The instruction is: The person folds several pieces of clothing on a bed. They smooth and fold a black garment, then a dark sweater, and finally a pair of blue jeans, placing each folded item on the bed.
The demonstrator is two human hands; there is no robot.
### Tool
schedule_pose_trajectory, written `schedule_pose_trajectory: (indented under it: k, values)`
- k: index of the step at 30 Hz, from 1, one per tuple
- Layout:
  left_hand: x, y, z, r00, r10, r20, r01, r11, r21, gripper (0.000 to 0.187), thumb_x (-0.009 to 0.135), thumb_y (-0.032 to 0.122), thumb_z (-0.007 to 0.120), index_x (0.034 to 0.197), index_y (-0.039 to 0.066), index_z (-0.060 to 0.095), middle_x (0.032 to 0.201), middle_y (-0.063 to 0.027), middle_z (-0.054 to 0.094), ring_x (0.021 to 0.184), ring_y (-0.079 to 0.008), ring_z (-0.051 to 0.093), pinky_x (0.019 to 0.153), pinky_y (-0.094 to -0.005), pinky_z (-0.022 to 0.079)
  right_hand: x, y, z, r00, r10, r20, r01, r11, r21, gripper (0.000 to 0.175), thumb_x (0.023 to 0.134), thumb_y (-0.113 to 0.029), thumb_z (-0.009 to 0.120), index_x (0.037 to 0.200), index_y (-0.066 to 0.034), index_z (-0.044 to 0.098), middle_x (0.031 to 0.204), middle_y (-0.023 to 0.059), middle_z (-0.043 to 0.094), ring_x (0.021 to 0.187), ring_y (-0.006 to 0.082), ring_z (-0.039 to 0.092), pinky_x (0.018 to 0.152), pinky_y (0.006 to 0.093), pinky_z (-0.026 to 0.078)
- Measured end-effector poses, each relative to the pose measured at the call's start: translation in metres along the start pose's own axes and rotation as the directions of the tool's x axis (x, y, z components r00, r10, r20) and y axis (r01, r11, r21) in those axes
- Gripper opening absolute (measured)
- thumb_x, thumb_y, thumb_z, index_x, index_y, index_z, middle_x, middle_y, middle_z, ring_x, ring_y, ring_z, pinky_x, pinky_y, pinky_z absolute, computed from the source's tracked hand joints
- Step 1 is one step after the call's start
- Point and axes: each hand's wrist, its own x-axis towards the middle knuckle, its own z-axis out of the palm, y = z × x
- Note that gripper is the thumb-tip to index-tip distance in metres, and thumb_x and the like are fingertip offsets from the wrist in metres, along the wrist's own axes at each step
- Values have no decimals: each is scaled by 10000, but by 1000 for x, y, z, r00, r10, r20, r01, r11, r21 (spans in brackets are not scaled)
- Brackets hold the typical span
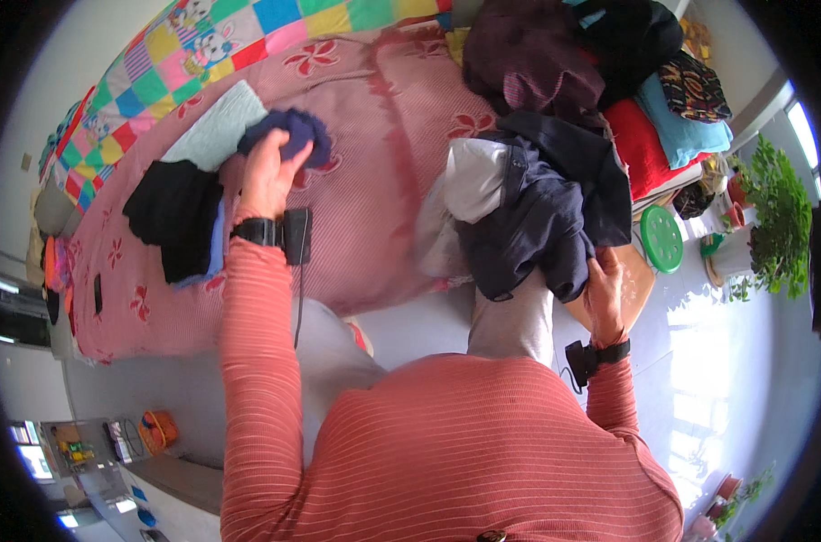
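My left hand (269, 177) grips a small bunched dark blue cloth (315, 132) above the pink bedspread (356, 223). Next to it lie a folded pale green cloth (217, 125) and a folded black garment (180, 210), which has a blue fabric edge showing beneath. With my right hand (605, 291) I hold the lower edge of a crumpled dark navy garment (539, 210). This garment is heaped at the bed's edge, partly over my leg. White cloth (477, 177) shows at its left side. The fingertips of my right hand are partly hidden by fabric.
A pile of dark clothes (532, 54) stands at the back right, beside a red folded cloth (637, 135) and a light blue one (681, 125). A green round stool top (662, 238) and potted plants (776, 223) are to the right. A checkered quilt (247, 40) borders the bedspread.
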Motion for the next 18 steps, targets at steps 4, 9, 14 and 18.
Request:
schedule_pose_trajectory:
  k: [4,9,14,18]
  values:
    - [46,8,95,888,261,378,-297,954,38,110,883,59,608,972,-5,597,1015,-99,571,1106,-256,558,1006,-544,435,1,8,-2,1000,-25,-17,25,998,51,422,847,120,436,1256,49,516,1147,93,610,1039,171,587,934,285,452]
    - [10,-45,131,899,-126,420,-19,945,325,411,924,214,595,1276,32,486,1106,-65,532,1140,-203,543,917,-318,488,4,15,0,998,-49,-38,48,998,-35,407,811,116,440,1199,34,533,1045,57,601,919,132,563,855,244,444]
    - [-106,-172,96,861,-117,495,-495,33,868,547,716,225,711,1162,-30,522,1080,-264,594,1033,-418,565,892,-456,460,6,19,-6,999,15,-36,-20,989,-145,523,831,117,428,1333,-20,481,1174,53,590,962,121,540,857,239,439]
    - [-118,-208,79,951,-114,286,-266,165,950,434,732,175,687,1096,-23,557,920,-216,637,854,-401,612,774,-434,494,9,17,-11,996,55,74,-33,961,-273,602,816,134,427,1400,-10,416,1308,85,543,1182,157,505,964,257,403]
